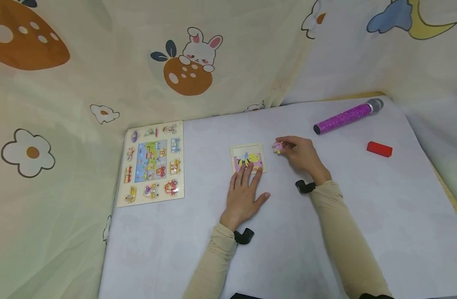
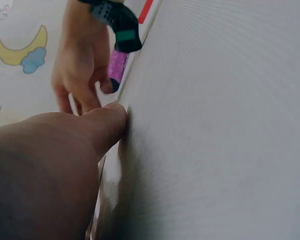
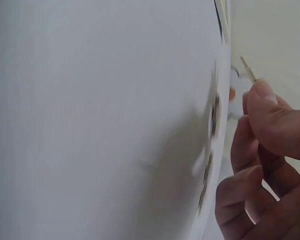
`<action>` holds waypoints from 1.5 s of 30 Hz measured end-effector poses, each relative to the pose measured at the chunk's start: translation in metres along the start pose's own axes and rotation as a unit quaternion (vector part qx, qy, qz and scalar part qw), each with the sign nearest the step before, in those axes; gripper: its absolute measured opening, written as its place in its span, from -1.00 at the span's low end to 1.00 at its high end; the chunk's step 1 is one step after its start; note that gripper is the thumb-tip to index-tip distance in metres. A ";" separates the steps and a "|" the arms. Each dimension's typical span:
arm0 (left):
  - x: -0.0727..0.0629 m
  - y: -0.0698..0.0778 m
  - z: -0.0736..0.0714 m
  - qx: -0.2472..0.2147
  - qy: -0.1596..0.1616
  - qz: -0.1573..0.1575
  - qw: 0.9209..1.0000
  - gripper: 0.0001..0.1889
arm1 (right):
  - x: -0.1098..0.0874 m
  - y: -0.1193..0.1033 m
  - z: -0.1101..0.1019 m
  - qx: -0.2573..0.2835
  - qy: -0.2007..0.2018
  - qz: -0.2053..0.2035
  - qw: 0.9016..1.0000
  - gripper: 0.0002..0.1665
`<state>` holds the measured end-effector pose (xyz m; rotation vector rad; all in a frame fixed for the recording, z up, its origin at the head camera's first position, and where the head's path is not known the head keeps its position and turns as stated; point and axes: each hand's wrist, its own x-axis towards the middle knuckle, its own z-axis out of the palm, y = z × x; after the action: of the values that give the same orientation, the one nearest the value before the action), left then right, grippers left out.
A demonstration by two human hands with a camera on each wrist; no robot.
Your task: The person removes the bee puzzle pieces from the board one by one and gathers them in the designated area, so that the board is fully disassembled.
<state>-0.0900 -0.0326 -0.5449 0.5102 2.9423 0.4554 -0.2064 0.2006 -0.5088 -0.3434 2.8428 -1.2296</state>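
Near the table's middle lies a small square puzzle board (image 1: 248, 150) with a yellow and pink picture partly filled in. My left hand (image 1: 245, 198) rests palm down, its straight, spread fingers on the board's lower edge and covering part of the picture. To the right of the board, my right hand (image 1: 296, 153) pinches a small pink puzzle piece (image 1: 277, 147) between thumb and fingers. The right wrist view has that thin piece edge-on, with the thumb (image 3: 270, 107) against it. In the left wrist view, the left thumb (image 2: 107, 125) is low over the tabletop.
A larger picture puzzle board (image 1: 177, 145) with vehicle pieces lies at the left. Toward the back right is a purple glittery microphone (image 1: 344, 118), and a red block (image 1: 379, 149) sits in front of it. Patterned cloth (image 1: 138, 83) hangs behind the white-covered table (image 1: 288, 249).
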 end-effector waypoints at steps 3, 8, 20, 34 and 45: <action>0.000 0.000 0.000 -0.005 0.002 -0.002 1.000 -0.14 | -0.007 0.012 -0.011 0.004 0.016 0.016 1.000 -0.53; 0.001 -0.001 0.001 -0.008 0.008 -0.002 1.000 -0.13 | -0.018 0.027 -0.031 -0.002 0.041 0.051 0.998 -0.52; 0.001 0.000 -0.003 -0.011 -0.002 -0.006 1.000 -0.13 | -0.023 0.037 -0.053 -0.058 0.070 0.127 0.988 -0.52; 0.001 0.002 -0.003 -0.015 -0.001 0.000 1.000 -0.13 | -0.021 0.050 -0.060 -0.116 0.062 0.139 0.981 -0.57; -0.001 0.002 -0.002 -0.019 0.002 0.002 1.000 -0.14 | -0.020 0.051 -0.062 -0.127 0.052 0.144 0.980 -0.61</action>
<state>-0.0889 -0.0318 -0.5423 0.5106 2.9311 0.5114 -0.2033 0.2829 -0.5044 0.1317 3.0040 -0.8589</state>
